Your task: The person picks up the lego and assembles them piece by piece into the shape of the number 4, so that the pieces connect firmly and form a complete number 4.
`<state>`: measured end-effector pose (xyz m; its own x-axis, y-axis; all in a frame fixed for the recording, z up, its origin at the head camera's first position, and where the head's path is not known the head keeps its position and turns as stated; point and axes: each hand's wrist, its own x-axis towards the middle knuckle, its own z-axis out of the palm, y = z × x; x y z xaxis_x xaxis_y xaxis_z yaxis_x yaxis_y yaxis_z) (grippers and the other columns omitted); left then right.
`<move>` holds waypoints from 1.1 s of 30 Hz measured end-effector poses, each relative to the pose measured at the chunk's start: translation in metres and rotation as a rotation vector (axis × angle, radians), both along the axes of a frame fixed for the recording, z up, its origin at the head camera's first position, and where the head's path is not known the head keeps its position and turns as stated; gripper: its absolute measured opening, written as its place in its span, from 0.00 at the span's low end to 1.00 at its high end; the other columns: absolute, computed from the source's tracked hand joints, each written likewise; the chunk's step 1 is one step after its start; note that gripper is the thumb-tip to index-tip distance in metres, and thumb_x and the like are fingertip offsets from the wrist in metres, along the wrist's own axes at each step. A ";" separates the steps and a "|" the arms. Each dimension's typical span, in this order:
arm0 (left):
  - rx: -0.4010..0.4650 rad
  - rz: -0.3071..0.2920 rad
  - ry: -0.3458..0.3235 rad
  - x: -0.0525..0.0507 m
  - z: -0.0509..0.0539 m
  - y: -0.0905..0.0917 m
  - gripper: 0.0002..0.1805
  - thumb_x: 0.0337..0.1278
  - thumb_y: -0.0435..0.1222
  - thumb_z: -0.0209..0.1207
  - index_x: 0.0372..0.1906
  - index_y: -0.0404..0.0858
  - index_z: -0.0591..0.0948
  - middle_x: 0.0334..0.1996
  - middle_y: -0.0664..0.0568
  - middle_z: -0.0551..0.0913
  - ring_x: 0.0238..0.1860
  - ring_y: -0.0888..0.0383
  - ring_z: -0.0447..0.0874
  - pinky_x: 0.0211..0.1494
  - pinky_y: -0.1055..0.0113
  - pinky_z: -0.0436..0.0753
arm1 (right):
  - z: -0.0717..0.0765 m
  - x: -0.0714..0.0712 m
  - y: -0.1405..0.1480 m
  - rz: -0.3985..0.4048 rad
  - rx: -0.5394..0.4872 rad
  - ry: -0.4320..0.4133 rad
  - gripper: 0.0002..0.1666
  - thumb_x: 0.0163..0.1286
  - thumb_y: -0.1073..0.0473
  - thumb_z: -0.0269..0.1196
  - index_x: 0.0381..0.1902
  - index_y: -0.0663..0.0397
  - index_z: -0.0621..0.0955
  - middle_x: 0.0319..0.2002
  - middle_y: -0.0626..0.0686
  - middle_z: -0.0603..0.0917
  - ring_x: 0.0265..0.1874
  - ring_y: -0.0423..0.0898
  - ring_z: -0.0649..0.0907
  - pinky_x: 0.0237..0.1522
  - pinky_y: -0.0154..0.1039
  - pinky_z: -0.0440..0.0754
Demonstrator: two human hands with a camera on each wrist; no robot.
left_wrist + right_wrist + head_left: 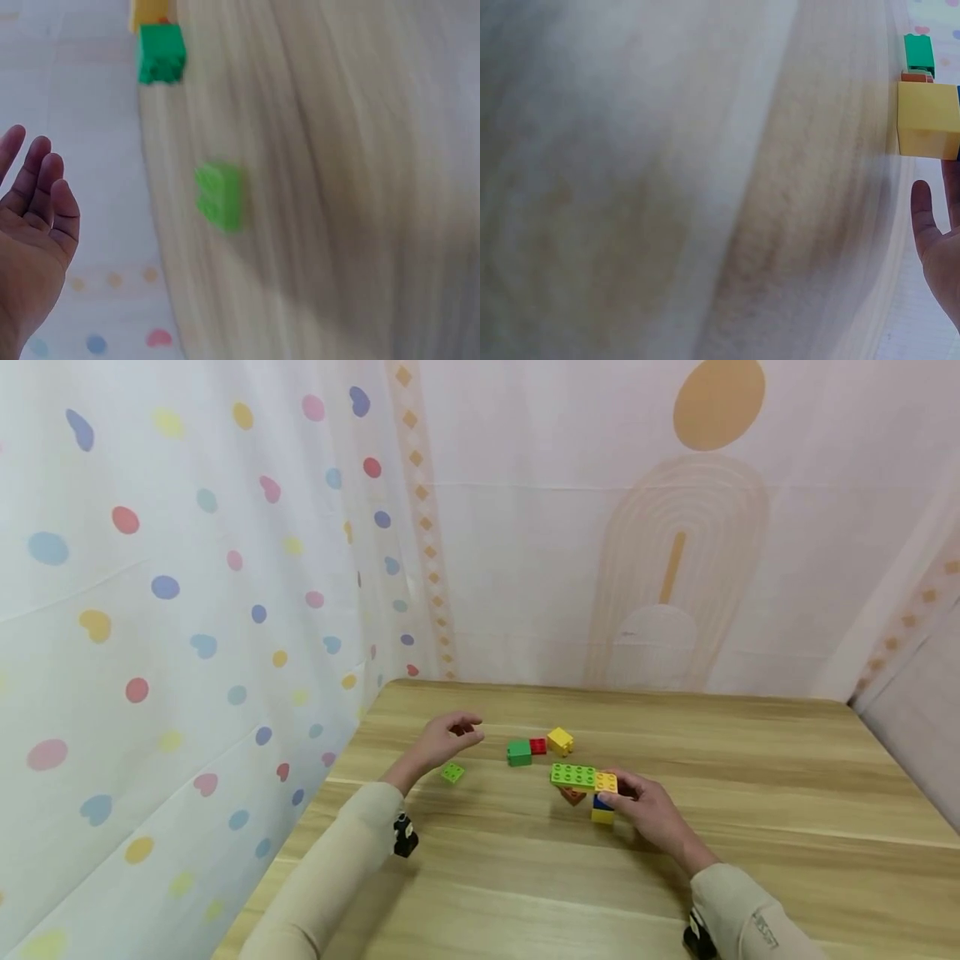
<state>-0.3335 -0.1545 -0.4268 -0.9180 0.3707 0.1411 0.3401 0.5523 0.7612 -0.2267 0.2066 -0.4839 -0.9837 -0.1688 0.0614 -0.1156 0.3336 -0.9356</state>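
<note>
In the head view my right hand [651,810] holds a small stack of toy building bricks between thumb and fingers. An orange-yellow brick [607,782] is at its top, a blue brick [602,802] in the middle and a yellow brick [602,817] at the bottom. From the top a long lime green brick [573,776] juts out to the left. In the right wrist view the yellow brick [928,120] shows above the fingers. Holding nothing, my left hand [442,741] hovers with loosely bent fingers above and left of a small lime green brick [452,772].
Partly under the long lime brick lies a brown-orange brick [573,796]. Farther back, a green brick [519,753], a red brick [537,746] and a yellow brick with side studs [560,741] sit close together. Patterned curtains [525,568] hang behind the wooden table [510,877].
</note>
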 end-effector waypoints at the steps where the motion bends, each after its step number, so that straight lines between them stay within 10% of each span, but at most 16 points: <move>1: -0.004 0.006 -0.013 0.000 -0.001 -0.005 0.20 0.66 0.41 0.62 0.59 0.36 0.80 0.43 0.49 0.82 0.45 0.54 0.77 0.47 0.59 0.77 | 0.000 0.000 0.000 -0.002 -0.002 -0.003 0.29 0.70 0.51 0.66 0.64 0.57 0.77 0.51 0.58 0.82 0.45 0.49 0.79 0.43 0.37 0.79; 15: -0.097 0.050 -0.106 -0.004 -0.031 -0.051 0.25 0.63 0.38 0.65 0.61 0.32 0.78 0.48 0.43 0.81 0.48 0.51 0.76 0.52 0.54 0.76 | 0.000 0.002 0.006 -0.001 -0.017 -0.015 0.28 0.70 0.51 0.65 0.64 0.56 0.77 0.52 0.57 0.82 0.47 0.48 0.80 0.45 0.37 0.79; 33: -0.142 0.047 -0.191 0.001 -0.052 -0.053 0.24 0.60 0.41 0.67 0.59 0.35 0.80 0.46 0.50 0.82 0.47 0.54 0.77 0.52 0.56 0.77 | 0.002 0.004 0.005 0.008 -0.006 -0.017 0.28 0.71 0.51 0.65 0.64 0.56 0.77 0.52 0.57 0.82 0.47 0.48 0.79 0.44 0.37 0.79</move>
<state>-0.3326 -0.2075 -0.4790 -0.9398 0.3304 -0.0873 0.1686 0.6704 0.7226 -0.2226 0.2120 -0.4819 -0.9833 -0.1763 0.0456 -0.1022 0.3269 -0.9395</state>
